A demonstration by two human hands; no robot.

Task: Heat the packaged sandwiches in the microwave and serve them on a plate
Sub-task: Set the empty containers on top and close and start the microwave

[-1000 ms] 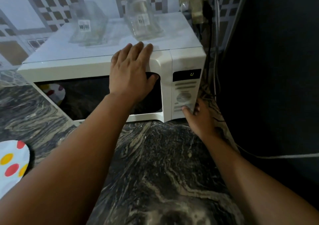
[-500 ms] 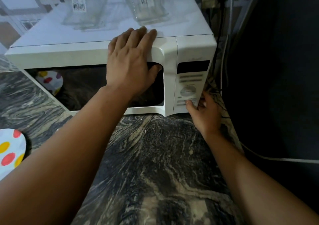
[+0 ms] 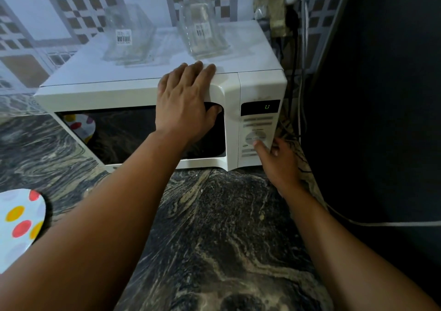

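Microwave [image 3: 148,88] mid-frame, door closed. Left hand [image 3: 186,105] lies flat, fingers together, bracing the door top; right hand [image 3: 276,160] presses a forefinger on the control panel [image 3: 259,131]. Sandwiches not visible, presumably inside. Heating being started; serving on the dotted plate [image 3: 16,220], lower left, remains.

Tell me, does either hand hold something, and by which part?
Nothing is held. The left hand rests flat on the microwave door's top edge; the right hand touches the control panel with one finger.

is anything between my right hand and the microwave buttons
Nothing visible does. The right hand already has a fingertip on the control panel of the microwave, while the left hand presses the door.
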